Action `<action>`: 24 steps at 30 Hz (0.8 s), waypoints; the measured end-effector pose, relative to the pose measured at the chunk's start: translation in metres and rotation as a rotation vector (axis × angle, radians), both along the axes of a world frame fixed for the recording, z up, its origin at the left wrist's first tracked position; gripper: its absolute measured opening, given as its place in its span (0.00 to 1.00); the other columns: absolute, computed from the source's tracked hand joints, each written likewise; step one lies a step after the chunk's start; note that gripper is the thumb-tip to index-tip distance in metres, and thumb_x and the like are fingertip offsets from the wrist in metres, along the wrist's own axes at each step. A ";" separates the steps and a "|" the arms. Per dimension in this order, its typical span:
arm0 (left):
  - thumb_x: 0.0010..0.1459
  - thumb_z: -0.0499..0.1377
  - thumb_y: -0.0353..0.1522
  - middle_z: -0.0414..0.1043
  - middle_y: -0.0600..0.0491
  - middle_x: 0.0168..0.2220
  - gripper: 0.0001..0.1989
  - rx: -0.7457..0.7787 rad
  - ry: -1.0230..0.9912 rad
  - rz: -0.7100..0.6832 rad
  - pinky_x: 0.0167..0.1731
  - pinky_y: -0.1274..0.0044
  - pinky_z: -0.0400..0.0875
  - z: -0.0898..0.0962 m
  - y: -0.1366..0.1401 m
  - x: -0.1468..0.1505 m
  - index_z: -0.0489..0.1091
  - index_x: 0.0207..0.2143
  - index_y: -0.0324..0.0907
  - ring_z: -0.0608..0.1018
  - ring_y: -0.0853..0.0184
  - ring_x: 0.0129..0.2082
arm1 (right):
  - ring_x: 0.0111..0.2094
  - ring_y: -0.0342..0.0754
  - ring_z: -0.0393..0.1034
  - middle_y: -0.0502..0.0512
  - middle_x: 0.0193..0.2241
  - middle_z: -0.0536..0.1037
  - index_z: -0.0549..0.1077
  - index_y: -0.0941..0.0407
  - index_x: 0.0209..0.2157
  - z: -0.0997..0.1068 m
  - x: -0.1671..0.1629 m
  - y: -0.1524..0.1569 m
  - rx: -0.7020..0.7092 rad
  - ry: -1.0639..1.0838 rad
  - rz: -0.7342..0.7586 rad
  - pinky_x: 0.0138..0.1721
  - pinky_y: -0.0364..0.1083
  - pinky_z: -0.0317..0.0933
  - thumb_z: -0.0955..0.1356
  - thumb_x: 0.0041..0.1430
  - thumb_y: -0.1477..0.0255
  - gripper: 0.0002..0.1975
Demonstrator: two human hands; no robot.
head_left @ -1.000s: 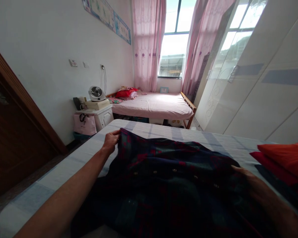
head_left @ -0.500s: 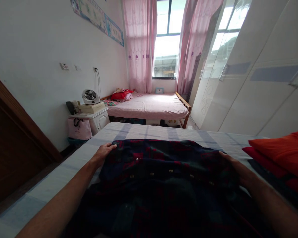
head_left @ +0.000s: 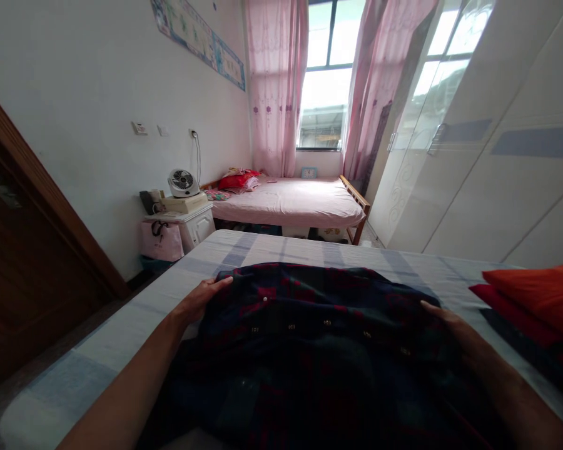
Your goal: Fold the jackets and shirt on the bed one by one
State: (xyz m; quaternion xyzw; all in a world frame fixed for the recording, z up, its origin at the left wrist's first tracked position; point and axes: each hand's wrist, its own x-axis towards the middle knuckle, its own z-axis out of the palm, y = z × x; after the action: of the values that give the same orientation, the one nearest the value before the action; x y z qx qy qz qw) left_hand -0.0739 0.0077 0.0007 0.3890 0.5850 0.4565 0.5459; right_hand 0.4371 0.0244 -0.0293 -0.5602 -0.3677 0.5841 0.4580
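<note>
A dark plaid garment in navy, green and red lies across the near bed. A row of several small metal fasteners runs along its upper part, with one pale button above them at the left. My left hand pinches its far left edge, thumb on top. At the far right edge, my right hand grips the cloth with the thumb on top; its other fingers are hidden. The fabric is stretched between both hands, and its lower part runs out of view towards me.
The near bed has a blue and white checked sheet. Folded red and orange clothes are stacked at the right. Beyond stand a pink bed, a white cabinet bearing a small fan, and a white wardrobe.
The camera view has turned slightly left, so the room appears shifted right. Both hands keep hold of the garment's edges, and the garment lies almost as before.
</note>
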 end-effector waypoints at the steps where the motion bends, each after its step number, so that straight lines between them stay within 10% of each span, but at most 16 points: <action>1: 0.47 0.64 0.41 0.79 0.47 0.35 0.18 -0.017 0.003 -0.031 0.36 0.75 0.74 0.002 -0.005 0.000 0.75 0.36 0.37 0.80 0.62 0.34 | 0.28 0.55 0.77 0.58 0.30 0.81 0.73 0.59 0.36 0.000 -0.001 -0.001 0.013 0.001 -0.001 0.30 0.49 0.72 0.71 0.51 0.72 0.09; 7: 0.49 0.64 0.39 0.78 0.47 0.41 0.18 -0.063 -0.088 -0.104 0.38 0.75 0.75 -0.005 -0.018 -0.009 0.74 0.42 0.39 0.80 0.61 0.37 | 0.28 0.51 0.77 0.56 0.30 0.81 0.72 0.59 0.39 -0.005 -0.002 0.001 0.102 0.096 -0.006 0.29 0.48 0.72 0.70 0.53 0.73 0.10; 14: 0.47 0.61 0.22 0.79 0.55 0.27 0.24 0.083 -0.117 0.285 0.25 0.81 0.75 -0.020 -0.004 -0.020 0.70 0.48 0.45 0.79 0.69 0.24 | 0.25 0.50 0.76 0.55 0.28 0.81 0.72 0.59 0.40 -0.006 -0.002 0.003 0.082 0.122 -0.063 0.26 0.47 0.72 0.70 0.52 0.74 0.11; 20: 0.49 0.63 0.34 0.79 0.46 0.38 0.21 0.058 -0.020 -0.022 0.38 0.71 0.76 -0.013 -0.016 -0.010 0.71 0.47 0.39 0.81 0.60 0.36 | 0.27 0.54 0.77 0.56 0.29 0.81 0.72 0.58 0.40 -0.004 0.000 0.003 0.010 0.007 -0.063 0.27 0.49 0.73 0.71 0.50 0.75 0.14; 24: 0.49 0.61 0.39 0.79 0.47 0.33 0.21 0.177 0.274 0.076 0.39 0.66 0.75 -0.020 -0.011 0.002 0.73 0.44 0.37 0.80 0.55 0.36 | 0.27 0.56 0.77 0.59 0.30 0.81 0.73 0.56 0.38 -0.004 0.002 0.007 -0.043 -0.031 -0.096 0.26 0.49 0.73 0.72 0.48 0.74 0.12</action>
State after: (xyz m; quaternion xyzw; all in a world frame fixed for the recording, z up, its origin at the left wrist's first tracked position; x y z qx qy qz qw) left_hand -0.0714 -0.0032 -0.0197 0.4719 0.6255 0.4694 0.4071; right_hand 0.4394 0.0311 -0.0337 -0.5959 -0.3346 0.5607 0.4675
